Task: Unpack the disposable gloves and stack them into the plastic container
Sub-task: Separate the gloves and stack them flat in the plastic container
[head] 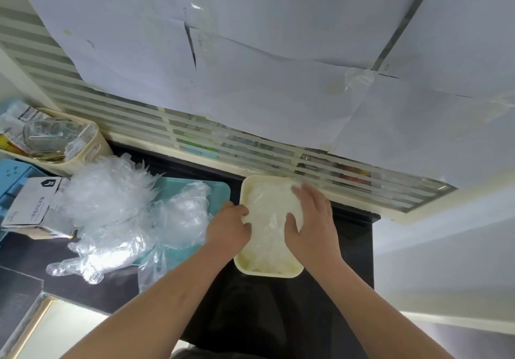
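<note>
The cream rectangular plastic container (pixel 269 274) stands at the black worktop's (pixel 355 250) back edge, filled with clear disposable gloves (pixel 263 205). The right hand (pixel 310 220) presses flat on them, fingers spread. The left hand (pixel 228 227) bends its fingers over the container's left rim (whether it pinches anything, I cannot tell). More loose clear gloves (pixel 117 208) cover the teal plastic tray (pixel 220 189) just left.

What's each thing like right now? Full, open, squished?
Cream plastic container: lidless, filled with gloves.
Clear disposable gloves inside: pressed under the right hand.
Right hand: flat, fingers spread on them.
Left hand: fingers curled at the container's left edge; grip unclear.
Loose pile of clear gloves: crumpled, lying on the teal tray.
White cardboard box: looks opened.
</note>
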The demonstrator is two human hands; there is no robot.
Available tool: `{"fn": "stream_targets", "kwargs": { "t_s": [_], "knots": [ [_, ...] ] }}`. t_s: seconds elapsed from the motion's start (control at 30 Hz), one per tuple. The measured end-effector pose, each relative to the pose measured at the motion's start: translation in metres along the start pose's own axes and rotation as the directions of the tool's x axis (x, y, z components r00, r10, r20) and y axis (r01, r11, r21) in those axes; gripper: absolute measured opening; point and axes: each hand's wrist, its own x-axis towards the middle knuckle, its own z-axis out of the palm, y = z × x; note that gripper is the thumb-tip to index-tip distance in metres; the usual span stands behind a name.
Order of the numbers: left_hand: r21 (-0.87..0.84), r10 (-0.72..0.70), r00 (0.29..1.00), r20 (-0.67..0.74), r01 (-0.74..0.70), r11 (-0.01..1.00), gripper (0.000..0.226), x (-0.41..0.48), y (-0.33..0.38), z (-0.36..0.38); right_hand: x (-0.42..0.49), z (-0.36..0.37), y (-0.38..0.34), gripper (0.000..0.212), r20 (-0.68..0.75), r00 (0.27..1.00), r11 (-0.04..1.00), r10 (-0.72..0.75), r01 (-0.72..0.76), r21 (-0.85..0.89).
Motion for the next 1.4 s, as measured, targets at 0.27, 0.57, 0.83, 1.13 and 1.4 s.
{"fn": "stream_targets", "kwargs": {
  "t_s": [0.27, 0.57, 0.83, 1.13, 1.4],
  "knots": [
    [-0.208, -0.005, 0.991, -0.131, -0.023, 0.978, 0.016, -0.022, -0.021, -0.013, 0.011, 0.062, -0.002, 0.060, 0.619, 0.769, 0.975, 0.157, -0.021, -0.220],
    [0.098, -0.164, 0.978, -0.132, 0.178, 0.979, 0.031, -0.054, -0.113, -0.055, 0.042, 0.086, -0.031, 0.076, 0.674, 0.648, 0.925, 0.355, -0.137, -0.355],
    [0.231, -0.288, 0.948, 0.138, 0.252, 0.940, 0.082, -0.046, -0.184, -0.044, 0.008, 0.103, -0.126, 0.024, 0.302, 0.948, 0.995, -0.097, 0.088, 0.045],
    [0.159, -0.025, 0.958, 0.284, -0.022, 0.987, 0.070, -0.004, -0.206, -0.032, 0.013, 0.190, -0.092, 0.057, 0.554, 0.828, 0.995, 0.088, -0.042, -0.095],
    [-0.025, 0.058, 0.995, 0.085, -0.056, 0.998, 0.020, 0.004, -0.210, -0.063, 0.045, 0.221, -0.091, 0.028, 0.541, 0.803, 0.956, 0.250, -0.118, -0.267]
  ]
}}
